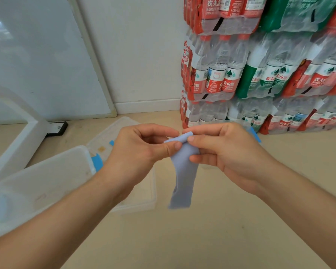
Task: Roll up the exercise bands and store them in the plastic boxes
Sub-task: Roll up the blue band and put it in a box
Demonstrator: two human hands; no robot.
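Closest to me, both forearms reach in from the bottom corners and meet at mid-frame. My left hand [142, 150] is closed in a pinch, thumb and forefinger clamped on the top edge of the exercise band [182, 171]. My right hand [229, 152] pinches the same edge from the other side, thumb on top, fingers curled behind the fabric. Between them the pale lilac band has only its first small fold turned over at the top. The rest hangs loose and untensioned below my fingers, in the air above the floor [221, 230].

My worry is that first turn. The material looks thin and slippery, and I judge that if either pinch eases while I re-grip, the fold will spring open. If the two hands roll unevenly, the band could also skew into a cone that won't sit flat.

Just beyond my left wrist lies a plastic box [37, 181], open, with a blue latch [96, 162] on its near end wall. A second box [140, 197] sits under my left hand, and a lid [114, 133] lies behind. Further back, stacked packs of bottled water [260, 74] stand against the wall.
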